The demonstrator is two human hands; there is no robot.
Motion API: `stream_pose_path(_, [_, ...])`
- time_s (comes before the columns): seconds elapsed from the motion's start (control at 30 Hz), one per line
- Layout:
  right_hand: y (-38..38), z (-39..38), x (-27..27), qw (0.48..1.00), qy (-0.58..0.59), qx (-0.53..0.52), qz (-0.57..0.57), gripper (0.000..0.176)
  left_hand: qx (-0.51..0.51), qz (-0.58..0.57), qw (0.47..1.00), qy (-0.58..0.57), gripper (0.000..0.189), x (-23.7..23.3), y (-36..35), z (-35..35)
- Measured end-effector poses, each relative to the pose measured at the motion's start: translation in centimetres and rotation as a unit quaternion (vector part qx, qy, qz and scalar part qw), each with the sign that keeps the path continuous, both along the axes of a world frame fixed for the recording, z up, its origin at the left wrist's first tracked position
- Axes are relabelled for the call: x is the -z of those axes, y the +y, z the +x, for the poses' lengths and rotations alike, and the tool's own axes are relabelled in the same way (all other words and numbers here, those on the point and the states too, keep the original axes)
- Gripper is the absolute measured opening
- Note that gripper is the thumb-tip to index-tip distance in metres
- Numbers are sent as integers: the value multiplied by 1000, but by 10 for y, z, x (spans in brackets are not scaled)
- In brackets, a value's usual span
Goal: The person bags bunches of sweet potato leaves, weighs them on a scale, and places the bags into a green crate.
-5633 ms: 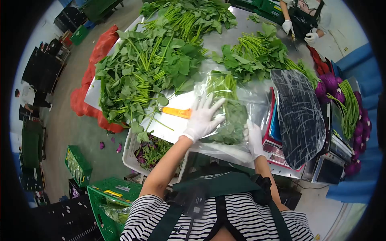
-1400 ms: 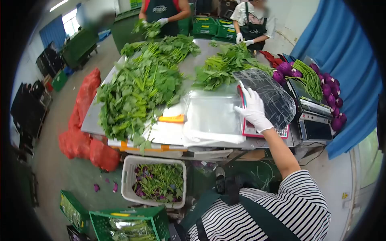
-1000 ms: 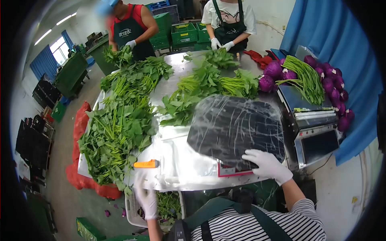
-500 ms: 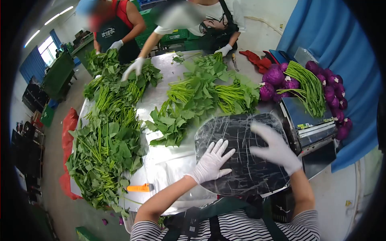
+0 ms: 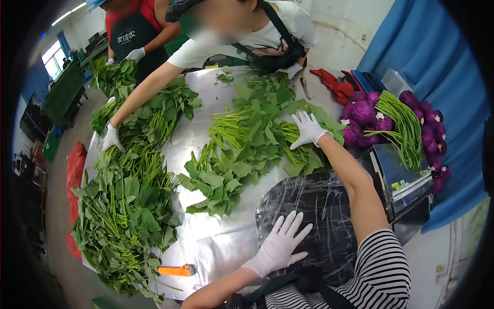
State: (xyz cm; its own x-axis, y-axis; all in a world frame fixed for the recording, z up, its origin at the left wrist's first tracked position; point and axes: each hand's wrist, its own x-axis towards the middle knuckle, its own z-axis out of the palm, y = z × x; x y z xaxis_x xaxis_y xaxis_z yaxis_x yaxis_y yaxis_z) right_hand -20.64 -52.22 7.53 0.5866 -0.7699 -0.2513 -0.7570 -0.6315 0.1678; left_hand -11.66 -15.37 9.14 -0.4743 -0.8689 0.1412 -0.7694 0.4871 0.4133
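Metallic tabletop (image 5: 193, 129), carrying everything noted below. Left side: long heap of leafy greens (image 5: 123, 206) running from the near edge toward the far end; a co-worker's white-gloved hand (image 5: 111, 138) reaches into it. Centre to right: second heap of greens (image 5: 257, 129), leaves and pale stems, lying beyond the black panel (image 5: 329, 206), whose surface is creased and shiny. Far right: cluster of purple vegetables (image 5: 363, 113) with a bundle of green stalks (image 5: 401, 123) lying against it. Both of the wearer's hands white-gloved. Left hand (image 5: 278, 250): grip spread, palm down on the black panel, thumb apart. Right hand (image 5: 309, 131): grip spread, arm extended past the panel, hand over stems at the right of the second heap; cannot tell how firmly it touches them. Smallest: orange tool (image 5: 175, 270), lying beside the left heap's near end.
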Motion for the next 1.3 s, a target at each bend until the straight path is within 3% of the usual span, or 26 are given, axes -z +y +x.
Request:
stream_pose_path(0.27, [-24, -11, 27, 999, -2, -6, 49, 127, 3, 50, 999, -21, 74, 0, -2, -2])
stream_pose_path(0.43, [-15, -6, 20, 999, -17, -10, 44, 89, 5, 54, 998, -30, 74, -4, -4, -2])
stream_pose_path(0.57, [-16, -4, 27, 998, -28, 33, 49, 78, 2, 55, 998, -27, 74, -3, -3, -3])
stream_pose_path(0.63, [-12, 0, 24, 995, -33, 67, 67, 95, 2, 58, 998, -23, 74, -4, -4, -3])
stream_pose_path(0.67, [-5, 3, 22, 995, -33, 67, 69, 95, 2, 60, 998, -20, 74, -5, -4, -2])
stream_pose_path(0.73, [12, 9, 19, 993, -39, 96, 48, 118, 1, 61, 998, -17, 74, -3, -2, -2])
stream_pose_path(0.77, [17, 12, 22, 994, -37, 96, 48, 118, -1, 59, 998, -14, 74, -2, -2, -3])
stream_pose_path(0.83, [27, 14, 28, 996, 13, 86, -3, 136, 0, 60, 998, -14, 74, -2, -2, -3])
stream_pose_path(1.0, [32, 16, 33, 994, 21, 102, -38, 135, 0, 61, 998, -27, 74, -5, -3, -3])
stream_pose_path(1.07, [21, 8, 30, 997, -6, 74, -2, 117, 2, 62, 998, -23, 74, -5, -3, -3])
stream_pose_path(1.1, [16, 5, 29, 997, -9, 74, -4, 117, 1, 61, 998, -25, 74, -4, -3, -2])
stream_pose_path(1.17, [12, 3, 25, 998, -13, 66, -3, 93, 0, 59, 998, -13, 74, -3, -2, -2])
stream_pose_path(1.2, [13, 3, 25, 998, -23, 66, -9, 72, -1, 59, 998, -12, 74, -3, -2, -2])
stream_pose_path(1.3, [3, -2, 37, 996, -60, 65, -24, 65, -4, 52, 999, -8, 74, -3, -2, -3])
